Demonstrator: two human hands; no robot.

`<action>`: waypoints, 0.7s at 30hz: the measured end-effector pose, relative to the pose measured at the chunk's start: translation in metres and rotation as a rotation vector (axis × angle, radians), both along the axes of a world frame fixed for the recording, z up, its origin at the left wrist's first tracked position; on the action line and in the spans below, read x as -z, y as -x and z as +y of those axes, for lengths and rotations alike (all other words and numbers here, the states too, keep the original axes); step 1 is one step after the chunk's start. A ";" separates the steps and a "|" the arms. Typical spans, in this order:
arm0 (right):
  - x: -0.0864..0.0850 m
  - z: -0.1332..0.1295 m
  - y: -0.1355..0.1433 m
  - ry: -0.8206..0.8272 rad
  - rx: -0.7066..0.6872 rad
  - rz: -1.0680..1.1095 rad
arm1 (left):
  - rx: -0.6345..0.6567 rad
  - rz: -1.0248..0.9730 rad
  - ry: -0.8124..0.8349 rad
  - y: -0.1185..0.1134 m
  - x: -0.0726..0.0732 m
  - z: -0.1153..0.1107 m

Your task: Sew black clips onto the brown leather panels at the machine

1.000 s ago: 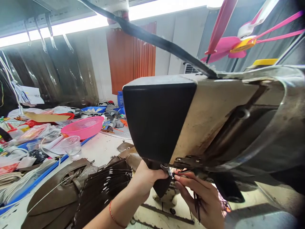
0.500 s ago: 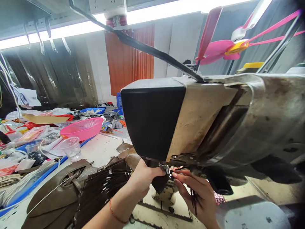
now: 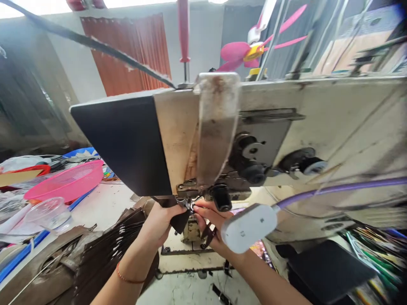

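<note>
Under the head of a sewing machine (image 3: 178,140), my left hand (image 3: 160,222) pinches a dark brown leather piece (image 3: 180,222), its thumb beside the presser foot area. Close on the right, my right hand (image 3: 211,218) has its fingertips closed at a small shiny metal part (image 3: 191,206), partly hidden between the hands. A narrow dark brown strap (image 3: 208,237) hangs from the right hand's fingers. To the left of my left hand lies a stack of dark brown leather pieces (image 3: 104,250) with several small metal fittings along it.
A white lamp (image 3: 249,228) on a purple flexible arm (image 3: 343,186) overhangs my right wrist. At left are a pink basket (image 3: 66,180), a clear plastic cup (image 3: 49,214) and a blue tray edge (image 3: 28,250). A pink fan (image 3: 235,53) stands behind the machine.
The view has swung to the right, bringing the lamp and more of the machine's arm into sight. Both hands stay together under the machine head; the strap in the right hand shows more clearly.
</note>
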State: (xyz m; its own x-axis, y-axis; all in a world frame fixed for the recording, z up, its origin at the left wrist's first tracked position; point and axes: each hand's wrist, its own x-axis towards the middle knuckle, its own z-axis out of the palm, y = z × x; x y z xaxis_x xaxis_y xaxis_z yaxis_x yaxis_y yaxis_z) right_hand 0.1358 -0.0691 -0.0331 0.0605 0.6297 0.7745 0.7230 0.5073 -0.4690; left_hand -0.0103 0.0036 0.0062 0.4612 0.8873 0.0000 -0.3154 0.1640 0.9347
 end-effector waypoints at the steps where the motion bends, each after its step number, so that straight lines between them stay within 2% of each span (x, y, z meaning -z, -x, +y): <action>1: -0.002 0.000 0.003 -0.013 0.009 -0.024 | -0.011 0.003 0.016 0.000 0.000 0.000; 6: -0.010 -0.017 0.013 -0.072 0.016 -0.129 | -0.045 0.025 0.153 0.009 0.001 -0.013; 8: -0.009 -0.035 0.014 -0.087 -0.019 -0.166 | -0.034 0.083 0.230 0.023 0.008 -0.029; 10: -0.001 -0.056 0.017 -0.079 -0.041 -0.138 | -0.085 0.144 0.197 0.040 0.021 -0.051; 11: 0.005 -0.066 0.020 -0.057 -0.019 -0.083 | -0.139 0.168 0.083 0.049 0.029 -0.062; 13: 0.020 -0.085 0.027 0.058 0.083 0.050 | -0.262 0.244 -0.268 0.064 0.048 -0.084; 16: 0.041 -0.106 0.039 0.267 0.119 0.151 | -0.270 0.302 -0.880 0.077 0.069 -0.104; 19: 0.052 -0.116 0.044 0.310 0.088 0.076 | -0.192 0.358 -1.378 0.083 0.075 -0.111; 21: 0.053 -0.117 0.044 0.275 0.103 -0.020 | -0.203 0.435 -1.527 0.083 0.072 -0.112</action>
State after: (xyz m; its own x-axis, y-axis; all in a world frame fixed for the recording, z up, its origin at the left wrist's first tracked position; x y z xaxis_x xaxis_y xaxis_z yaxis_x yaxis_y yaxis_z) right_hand 0.0920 -0.1864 -0.0863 0.1218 0.8075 0.5772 0.7748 0.2861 -0.5638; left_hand -0.0935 -0.1083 -0.0655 0.5432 0.2225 0.8096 0.1070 -0.9747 0.1960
